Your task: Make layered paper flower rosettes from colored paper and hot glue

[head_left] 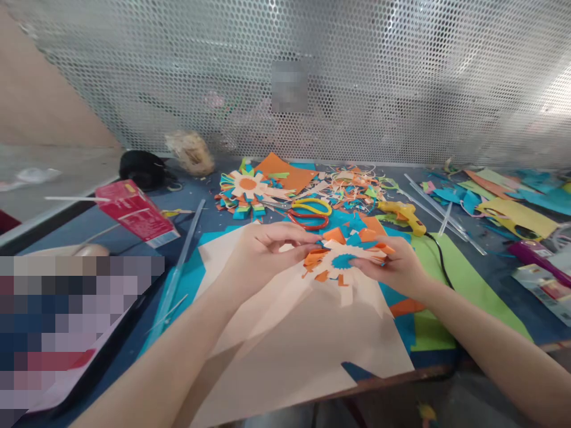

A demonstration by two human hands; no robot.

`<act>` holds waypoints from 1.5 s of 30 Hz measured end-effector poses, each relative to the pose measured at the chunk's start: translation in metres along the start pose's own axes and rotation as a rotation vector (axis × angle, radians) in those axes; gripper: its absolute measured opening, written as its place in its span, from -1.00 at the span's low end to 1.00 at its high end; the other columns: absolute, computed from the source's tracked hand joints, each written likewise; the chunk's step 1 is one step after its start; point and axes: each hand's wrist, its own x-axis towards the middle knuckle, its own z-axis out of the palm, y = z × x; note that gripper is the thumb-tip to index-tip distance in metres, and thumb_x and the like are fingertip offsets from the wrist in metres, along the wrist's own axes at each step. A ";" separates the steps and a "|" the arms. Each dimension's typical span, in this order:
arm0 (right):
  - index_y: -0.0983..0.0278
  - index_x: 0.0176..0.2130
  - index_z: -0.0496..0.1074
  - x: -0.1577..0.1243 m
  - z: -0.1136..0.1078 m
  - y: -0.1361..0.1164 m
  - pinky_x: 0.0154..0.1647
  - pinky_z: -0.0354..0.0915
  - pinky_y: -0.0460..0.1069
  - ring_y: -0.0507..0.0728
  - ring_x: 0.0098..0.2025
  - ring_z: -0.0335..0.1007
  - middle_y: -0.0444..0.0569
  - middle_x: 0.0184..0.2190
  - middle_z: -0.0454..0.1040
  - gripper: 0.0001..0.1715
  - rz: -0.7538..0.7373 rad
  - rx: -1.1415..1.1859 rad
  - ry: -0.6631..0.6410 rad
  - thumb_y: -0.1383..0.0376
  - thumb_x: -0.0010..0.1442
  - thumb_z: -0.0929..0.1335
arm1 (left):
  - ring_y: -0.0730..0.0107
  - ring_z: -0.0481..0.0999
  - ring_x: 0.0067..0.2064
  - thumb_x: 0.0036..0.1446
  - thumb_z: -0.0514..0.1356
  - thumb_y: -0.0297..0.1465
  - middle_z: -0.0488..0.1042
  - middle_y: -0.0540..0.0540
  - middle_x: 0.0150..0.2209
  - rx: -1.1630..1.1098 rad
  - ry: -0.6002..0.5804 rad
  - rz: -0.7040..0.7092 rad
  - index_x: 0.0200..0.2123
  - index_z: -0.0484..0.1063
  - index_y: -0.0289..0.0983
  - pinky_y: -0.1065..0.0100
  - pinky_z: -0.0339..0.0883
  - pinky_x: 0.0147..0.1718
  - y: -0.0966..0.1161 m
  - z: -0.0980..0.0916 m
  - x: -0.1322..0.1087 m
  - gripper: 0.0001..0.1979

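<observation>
Between my hands, above pale peach paper sheets (267,356), is a paper flower (328,260) with a blue centre and orange, peach and blue strips. My right hand (395,267) grips its right side, thumb against the centre. At its upper left edge my left hand (276,246) pinches with thumb and fingertips; a small bit of blue shows at the tips, and it seems to be a strip of the flower. Just behind lie scissors with red and yellow handles (312,213). A finished-looking paper flower with an orange centre (248,185) rests farther back.
Paper scraps (357,184) pile up against the perforated metal panel (339,77). A yellow glue gun (404,215) with a black cord lies right of the scissors. Clear glue sticks (439,208) lie beyond it. On the left are a red drink carton (136,211) and a pixelated screen (66,333).
</observation>
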 end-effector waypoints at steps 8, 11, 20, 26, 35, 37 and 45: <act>0.28 -0.36 0.40 0.002 0.000 -0.003 -0.66 0.10 -0.18 -0.08 -0.63 0.06 -0.18 -0.62 0.34 -0.85 -0.011 -0.007 0.016 0.26 0.02 0.36 | 0.50 0.45 -0.41 -0.15 0.25 -0.55 0.54 0.01 -0.49 0.042 -0.010 0.024 -0.49 0.56 -0.13 0.50 0.32 -0.42 0.004 -0.001 -0.002 -0.81; 0.28 -0.35 0.39 0.003 0.000 -0.003 -0.65 0.12 -0.18 -0.08 -0.63 0.08 -0.17 -0.61 0.36 -0.85 -0.009 -0.007 0.022 0.25 0.01 0.36 | 0.47 0.45 -0.40 -0.16 0.26 -0.53 0.54 -0.02 -0.49 0.049 -0.001 0.037 -0.50 0.56 -0.17 0.47 0.33 -0.43 0.004 -0.001 -0.002 -0.85; 0.26 -0.44 0.32 0.002 0.001 -0.001 -0.67 0.06 -0.19 -0.10 -0.65 -0.01 -0.24 -0.67 0.20 -0.83 0.043 0.019 0.017 0.20 0.04 0.33 | 0.37 0.53 -0.32 -0.15 0.30 -0.42 0.57 -0.03 -0.39 -0.052 -0.002 -0.111 -0.41 0.56 -0.19 0.41 0.42 -0.32 -0.002 0.003 -0.001 -0.87; 0.26 -0.55 0.18 0.006 -0.001 -0.009 -0.70 0.00 -0.18 -0.10 -0.66 -0.11 -0.27 -0.70 0.07 -0.74 0.159 0.043 -0.033 0.22 0.01 0.33 | 0.42 0.54 -0.29 -0.14 0.31 -0.43 0.57 0.01 -0.35 -0.178 -0.009 -0.216 -0.33 0.54 -0.16 0.46 0.41 -0.27 -0.005 0.003 -0.001 -0.79; 0.25 -0.70 -0.10 0.008 -0.003 -0.011 -0.75 -0.15 -0.14 -0.11 -0.69 -0.21 -0.26 -0.77 -0.11 -0.46 0.239 0.038 -0.040 0.15 0.02 0.30 | 0.30 0.49 -0.20 -0.05 0.25 -0.22 0.54 -0.10 -0.21 -0.225 0.032 -0.291 -0.29 0.54 -0.21 0.39 0.37 -0.28 -0.002 0.004 0.001 -0.74; 0.25 -0.71 -0.14 0.008 -0.002 -0.010 -0.76 -0.17 -0.14 -0.11 -0.70 -0.23 -0.26 -0.78 -0.12 -0.42 0.267 0.053 -0.064 0.13 0.02 0.30 | 0.31 0.50 -0.22 0.00 0.19 -0.17 0.54 -0.11 -0.24 -0.246 0.009 -0.306 -0.28 0.53 -0.22 0.39 0.36 -0.31 -0.002 0.005 0.001 -0.70; 0.24 -0.67 -0.10 0.008 -0.001 -0.012 -0.72 -0.14 -0.14 -0.10 -0.68 -0.20 -0.27 -0.75 -0.11 -0.51 0.227 0.043 -0.074 0.21 0.01 0.30 | 0.25 0.49 -0.21 -0.12 0.25 -0.11 0.56 -0.12 -0.30 -0.172 0.035 -0.348 -0.35 0.54 -0.25 0.32 0.32 -0.26 -0.001 0.007 0.001 -0.66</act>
